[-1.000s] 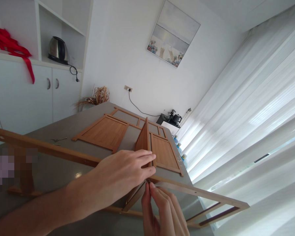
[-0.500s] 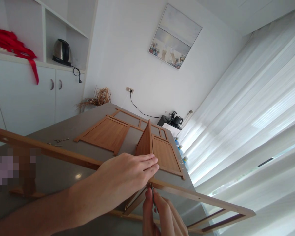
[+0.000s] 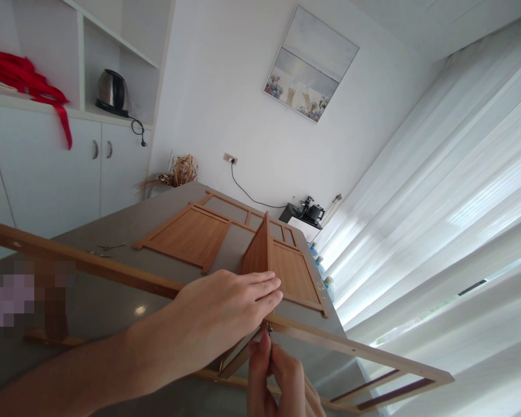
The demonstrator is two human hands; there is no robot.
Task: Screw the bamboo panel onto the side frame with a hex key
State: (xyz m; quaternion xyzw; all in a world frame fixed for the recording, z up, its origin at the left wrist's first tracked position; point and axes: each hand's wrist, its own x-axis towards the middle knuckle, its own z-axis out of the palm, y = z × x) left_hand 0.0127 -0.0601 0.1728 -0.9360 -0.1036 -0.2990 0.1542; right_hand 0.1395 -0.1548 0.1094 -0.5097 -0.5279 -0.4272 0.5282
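Tabletop [image 3: 121, 231] bears two flat panels [image 3: 186, 234] behind two hands [image 3: 226, 304] at one frame [image 3: 330, 337].

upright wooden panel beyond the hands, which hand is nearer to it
Left. The left hand is at the panel's near edge, fingers apparently against it; the right hand is lower and closer to the camera, pinching a thin metal piece at the wooden rail.
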